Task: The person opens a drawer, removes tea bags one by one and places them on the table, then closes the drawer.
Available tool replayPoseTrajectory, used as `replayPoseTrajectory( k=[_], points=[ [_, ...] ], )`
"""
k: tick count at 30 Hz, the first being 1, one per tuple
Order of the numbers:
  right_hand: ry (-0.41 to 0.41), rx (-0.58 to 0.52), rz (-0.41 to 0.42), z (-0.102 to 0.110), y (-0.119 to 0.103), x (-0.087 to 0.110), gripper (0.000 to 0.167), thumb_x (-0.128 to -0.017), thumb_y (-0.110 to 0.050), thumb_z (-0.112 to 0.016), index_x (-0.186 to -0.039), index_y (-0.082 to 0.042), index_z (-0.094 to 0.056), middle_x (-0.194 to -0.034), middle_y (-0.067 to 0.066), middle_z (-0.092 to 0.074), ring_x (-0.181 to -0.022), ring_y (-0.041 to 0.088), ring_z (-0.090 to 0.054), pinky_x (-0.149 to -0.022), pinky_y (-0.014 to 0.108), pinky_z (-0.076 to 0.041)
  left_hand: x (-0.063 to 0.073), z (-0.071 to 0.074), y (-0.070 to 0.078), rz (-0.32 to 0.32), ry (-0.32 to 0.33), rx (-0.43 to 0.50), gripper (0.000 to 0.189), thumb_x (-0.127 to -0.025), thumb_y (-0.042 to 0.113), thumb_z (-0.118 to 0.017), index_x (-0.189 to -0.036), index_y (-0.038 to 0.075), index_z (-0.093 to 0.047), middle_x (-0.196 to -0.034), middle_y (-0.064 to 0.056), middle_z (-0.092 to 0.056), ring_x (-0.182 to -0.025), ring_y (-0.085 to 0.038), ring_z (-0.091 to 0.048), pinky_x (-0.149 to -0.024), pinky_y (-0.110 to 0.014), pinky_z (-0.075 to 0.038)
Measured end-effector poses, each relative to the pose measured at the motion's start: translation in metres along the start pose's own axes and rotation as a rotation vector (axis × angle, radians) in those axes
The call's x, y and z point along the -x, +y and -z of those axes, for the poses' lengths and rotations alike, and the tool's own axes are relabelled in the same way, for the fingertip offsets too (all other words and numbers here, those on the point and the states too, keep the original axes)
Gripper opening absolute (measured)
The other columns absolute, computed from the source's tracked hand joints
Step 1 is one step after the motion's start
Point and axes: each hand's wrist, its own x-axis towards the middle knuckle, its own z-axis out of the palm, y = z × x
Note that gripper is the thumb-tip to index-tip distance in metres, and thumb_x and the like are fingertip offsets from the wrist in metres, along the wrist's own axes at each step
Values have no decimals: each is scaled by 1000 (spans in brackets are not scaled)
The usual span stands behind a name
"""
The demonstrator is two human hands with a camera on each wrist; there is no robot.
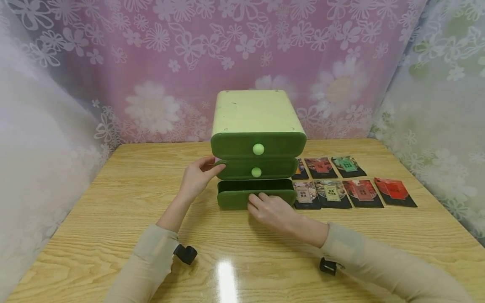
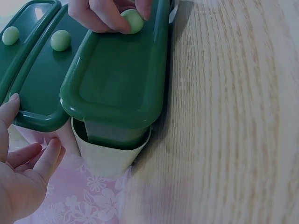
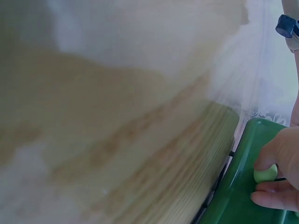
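Observation:
A pale yellow-green cabinet with three dark green drawers stands on the table. Its bottom drawer is pulled out, and the dark inside shows above its front. The right hand pinches that drawer's round light green knob between thumb and fingers; the head view hides this knob behind the hand. At the left end of the middle drawer, the left hand rests its thumb on the front edge, its other fingers along the side. The top drawer sits above with its knob bare.
Several dark packets with coloured labels, among them a red packet and a green packet, lie in two rows right of the cabinet. The wooden table carries everything. A pink floral curtain hangs behind.

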Motion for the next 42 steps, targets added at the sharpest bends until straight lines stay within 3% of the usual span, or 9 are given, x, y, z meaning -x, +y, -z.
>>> replayPoseTrajectory(
  k=[3,5,10,12,15,18,21,28,42],
  points=[
    [-10,-3,-2,-1,1,0,33,-99,1,-31,-88,-4,-62,-92,9,-52,-61,17,-48,-44,22,-41,0,0,1,7,-1,-1,68,-81,47,-68,-133,7,-51,-129,-7,-54,-116,-22,-51,-94,-39,-43],
    [-15,-5,-7,-1,2,-1,29,-98,0,-36,-88,-4,-63,-92,10,-52,-60,17,-47,-44,22,-41,0,1,1,12,-3,1,68,-81,47,-68,-133,7,-51,-129,-7,-54,-117,-22,-51,-95,-39,-43],
    [-16,4,-16,-2,5,-2,49,-102,-1,-16,-88,-4,-63,-93,10,-52,-60,16,-47,-45,22,-41,0,1,2,20,-8,10,68,-81,47,-68,-133,7,-51,-130,-7,-53,-117,-22,-51,-95,-39,-42],
    [-22,-2,-20,-3,6,-2,50,-102,-2,-15,-88,-4,-62,-93,10,-52,-60,17,-48,-45,22,-42,0,0,2,23,-9,9,68,-80,48,-68,-133,7,-51,-130,-7,-53,-117,-21,-51,-95,-39,-42],
    [-48,-11,-26,-3,7,-3,30,-100,-2,-35,-89,-4,-62,-94,10,-51,-62,18,-50,-46,22,-43,0,1,2,27,-12,-1,69,-80,49,-67,-133,8,-50,-130,-6,-53,-117,-21,-51,-95,-39,-42],
    [-79,-15,-30,-4,8,-4,5,-90,-3,-58,-91,-4,-63,-95,10,-51,-64,18,-52,-47,22,-44,-1,1,1,24,-14,-12,69,-80,50,-67,-133,9,-51,-130,-5,-53,-117,-20,-51,-95,-38,-42],
    [-88,-20,-32,-4,9,-5,9,-83,-4,-68,-91,-4,-63,-95,10,-51,-64,18,-52,-47,22,-44,-1,1,1,18,-11,-18,68,-80,50,-67,-132,9,-51,-129,-5,-54,-117,-20,-51,-95,-38,-43],
    [-75,-49,-42,-5,10,-6,4,-88,-4,-61,-91,-4,-63,-95,11,-52,-64,19,-53,-47,24,-45,0,1,1,6,-7,-8,68,-81,48,-67,-133,7,-51,-129,-7,-54,-116,-22,-52,-95,-39,-43],
    [-94,-44,-59,-8,13,-8,8,-86,-6,-64,-93,-3,-64,-99,11,-53,-67,21,-55,-48,25,-46,0,1,1,6,-7,9,68,-81,47,-68,-132,6,-51,-130,-8,-54,-116,-23,-52,-95,-39,-43]
  ],
)
